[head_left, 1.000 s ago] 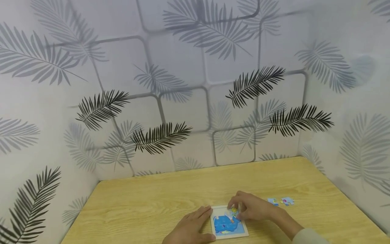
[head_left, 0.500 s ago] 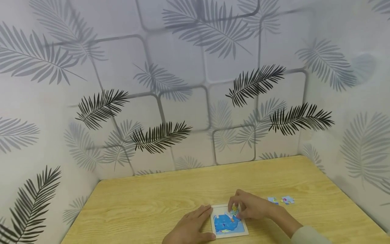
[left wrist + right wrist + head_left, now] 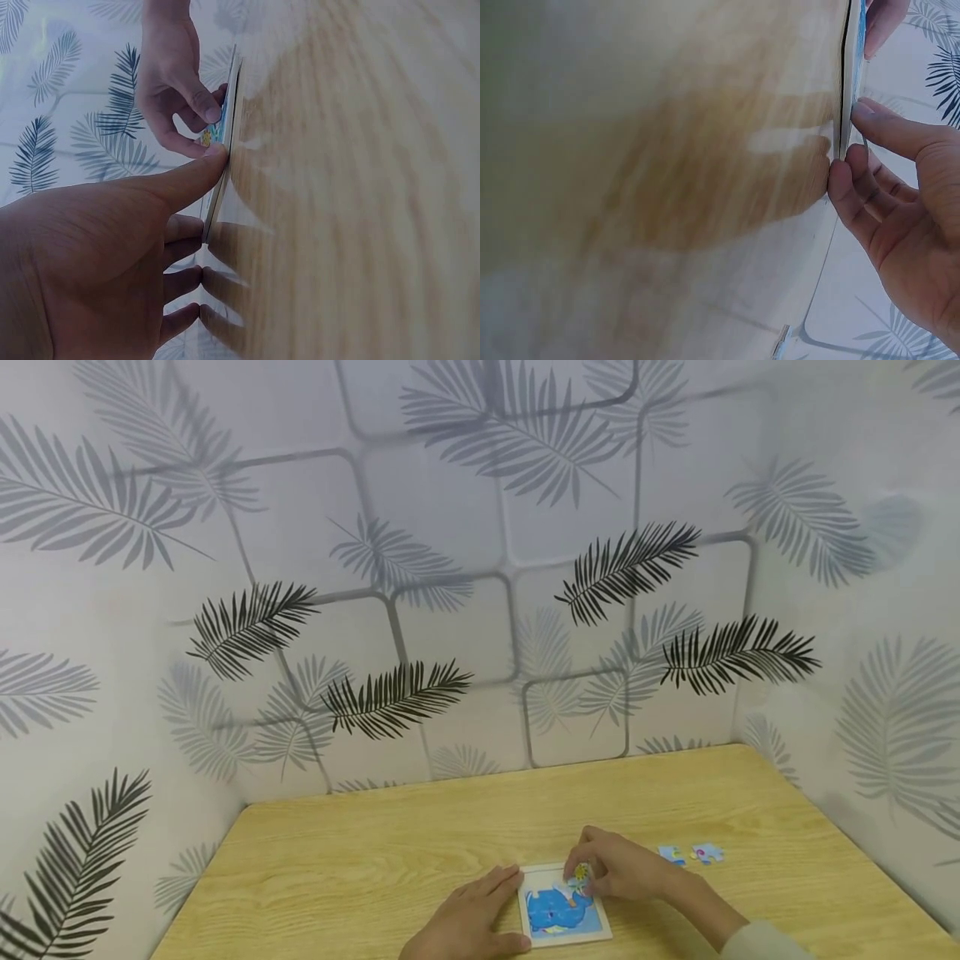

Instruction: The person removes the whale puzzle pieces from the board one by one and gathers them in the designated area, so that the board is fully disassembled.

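A square white-framed puzzle tray (image 3: pixel 566 941) lies near the table's front edge, with a blue whale picture (image 3: pixel 551 910) in its lower part. The left hand (image 3: pixel 472 917) rests against the tray's left side, fingers extended, thumb at the lower left corner. Over the upper right corner, the right hand (image 3: pixel 618 868) pinches a puzzle piece with a yellow sun (image 3: pixel 581 872) between thumb and fingers. In the left wrist view the left thumb touches the tray's edge (image 3: pixel 217 191). The right wrist view shows the right hand (image 3: pixel 907 180) at the frame's edge; the piece is mostly hidden there.
Two loose light-blue pieces, one (image 3: pixel 672 855) beside the other (image 3: pixel 707 853), lie right of the tray, behind the right forearm. The wood-grain table (image 3: pixel 360 852) meets leaf-patterned walls (image 3: pixel 450 635) at its back and sides.
The right hand has shifted slightly with the sun piece, which sits a little farther right and up over the tray's corner. The left hand and tray have stayed in place.
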The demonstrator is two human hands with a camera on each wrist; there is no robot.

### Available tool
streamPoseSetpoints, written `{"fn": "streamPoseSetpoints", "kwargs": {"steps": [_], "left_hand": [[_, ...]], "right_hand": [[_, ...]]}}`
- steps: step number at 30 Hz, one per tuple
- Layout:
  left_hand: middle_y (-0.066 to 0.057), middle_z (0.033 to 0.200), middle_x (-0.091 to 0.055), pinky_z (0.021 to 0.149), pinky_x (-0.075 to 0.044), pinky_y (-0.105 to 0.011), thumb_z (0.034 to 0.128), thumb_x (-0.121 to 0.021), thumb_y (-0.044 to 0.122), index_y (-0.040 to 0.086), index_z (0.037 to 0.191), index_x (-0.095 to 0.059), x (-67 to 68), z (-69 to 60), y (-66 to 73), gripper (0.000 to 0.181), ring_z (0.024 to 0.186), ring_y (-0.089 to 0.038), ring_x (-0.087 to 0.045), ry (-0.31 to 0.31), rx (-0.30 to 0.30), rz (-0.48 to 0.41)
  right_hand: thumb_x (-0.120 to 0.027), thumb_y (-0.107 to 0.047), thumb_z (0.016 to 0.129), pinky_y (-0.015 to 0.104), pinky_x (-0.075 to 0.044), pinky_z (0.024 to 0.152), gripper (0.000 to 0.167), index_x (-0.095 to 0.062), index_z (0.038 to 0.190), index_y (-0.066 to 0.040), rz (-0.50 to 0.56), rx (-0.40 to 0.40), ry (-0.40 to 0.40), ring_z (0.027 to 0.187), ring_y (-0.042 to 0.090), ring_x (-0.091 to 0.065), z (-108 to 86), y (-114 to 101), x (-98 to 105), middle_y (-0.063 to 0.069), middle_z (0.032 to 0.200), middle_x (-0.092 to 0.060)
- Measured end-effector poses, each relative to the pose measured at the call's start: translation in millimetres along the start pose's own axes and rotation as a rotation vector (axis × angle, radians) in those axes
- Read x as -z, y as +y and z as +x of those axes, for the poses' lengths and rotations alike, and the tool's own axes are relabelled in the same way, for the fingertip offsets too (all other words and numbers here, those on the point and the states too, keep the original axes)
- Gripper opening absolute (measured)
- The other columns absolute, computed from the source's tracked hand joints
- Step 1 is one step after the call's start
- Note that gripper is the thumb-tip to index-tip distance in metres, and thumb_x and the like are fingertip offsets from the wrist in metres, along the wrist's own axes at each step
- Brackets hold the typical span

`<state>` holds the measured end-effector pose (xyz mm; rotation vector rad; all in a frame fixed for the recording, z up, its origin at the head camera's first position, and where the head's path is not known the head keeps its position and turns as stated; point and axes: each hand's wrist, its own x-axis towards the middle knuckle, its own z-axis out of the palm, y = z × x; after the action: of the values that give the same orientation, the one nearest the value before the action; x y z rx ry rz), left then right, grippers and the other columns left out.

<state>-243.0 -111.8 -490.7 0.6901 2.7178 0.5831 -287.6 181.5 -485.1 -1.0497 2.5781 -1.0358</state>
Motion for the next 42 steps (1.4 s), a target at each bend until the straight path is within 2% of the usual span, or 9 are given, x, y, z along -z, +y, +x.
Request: {"fn": "streamPoseSetpoints", "kwargs": {"steps": [7, 12, 20, 28, 32, 37, 42], "left_hand": [[0.009, 0.169, -0.032, 0.123, -0.027, -0.061, 0.0912, -0.069, 0.062, 0.027, 0.162, -0.038, -1.0, -2.0, 0.6, 0.085, 0.157, -0.022, -0.028, -0.005, 0.015, -0.035], [0.009, 0.169, -0.033, 0.123, -0.026, -0.062, 0.0915, -0.07, 0.061, 0.026, 0.162, -0.038, -1.3, -3.0, 1.3, 0.085, 0.157, -0.023, -0.028, -0.004, 0.014, -0.057], [0.007, 0.169, -0.032, 0.122, -0.03, -0.061, 0.0939, -0.067, 0.061, 0.024, 0.163, -0.037, 2.1, -3.6, 0.1, 0.084, 0.156, -0.023, -0.029, 0.002, -0.022, 0.012], [0.008, 0.169, -0.032, 0.123, -0.029, -0.059, 0.0935, -0.064, 0.065, 0.024, 0.164, -0.035, -1.1, -0.7, -5.8, 0.086, 0.157, -0.022, -0.027, 0.001, -0.047, -0.003], [0.007, 0.17, -0.031, 0.122, -0.03, -0.059, 0.0946, -0.064, 0.064, 0.023, 0.164, -0.034, 0.9, -1.9, -4.1, 0.086, 0.157, -0.023, -0.028, 0.006, -0.057, 0.025], [0.005, 0.17, -0.032, 0.122, -0.03, -0.059, 0.0954, -0.065, 0.061, 0.021, 0.164, -0.034, 3.7, -4.2, -1.2, 0.085, 0.157, -0.023, -0.028, 0.003, -0.052, 0.031], [0.006, 0.169, -0.032, 0.123, -0.028, -0.058, 0.0949, -0.066, 0.061, 0.022, 0.164, -0.035, 4.4, -5.5, 1.2, 0.085, 0.157, -0.023, -0.027, -0.008, -0.028, -0.006]], "right_hand": [[-0.077, -0.004, 0.09, 0.023, -0.05, 0.067, 0.027, -0.076, 0.11, -0.023, -0.042, 0.0, 0.055, 0.075, 0.005, -0.05, -2.6, 1, -1, -0.001, 0.102, -0.056], [-0.073, -0.002, 0.092, 0.024, -0.054, 0.068, 0.03, -0.073, 0.117, -0.019, -0.032, 0.009, 0.102, 0.074, 0.005, -0.054, -8.4, 4, 4, 0.0, 0.107, -0.063], [-0.071, 0.002, 0.093, 0.024, -0.052, 0.061, 0.03, -0.07, 0.119, -0.013, 0.004, 0.041, 0.16, 0.065, 0.003, -0.05, -23.9, 18, 24, 0.005, 0.116, -0.069], [-0.074, 0.001, 0.092, 0.023, -0.048, 0.053, 0.029, -0.07, 0.119, -0.007, -0.049, 0.027, 0.232, 0.06, 0.001, -0.047, -51.7, 33, 47, 0.011, 0.115, -0.07], [-0.073, 0.002, 0.092, 0.023, -0.048, 0.051, 0.029, -0.07, 0.119, -0.006, -0.066, 0.014, 0.247, 0.058, 0.0, -0.047, -66.3, 45, 58, 0.012, 0.114, -0.07], [-0.074, 0.003, 0.091, 0.023, -0.046, 0.05, 0.029, -0.07, 0.117, -0.007, -0.107, -0.025, 0.254, 0.058, -0.002, -0.045, -83.8, 60, 70, 0.009, 0.107, -0.071], [-0.075, 0.003, 0.089, 0.023, -0.044, 0.048, 0.029, -0.071, 0.115, -0.006, -0.159, -0.079, 0.273, 0.056, -0.002, -0.043, -102.0, 72, 81, 0.001, 0.094, -0.069]]}}
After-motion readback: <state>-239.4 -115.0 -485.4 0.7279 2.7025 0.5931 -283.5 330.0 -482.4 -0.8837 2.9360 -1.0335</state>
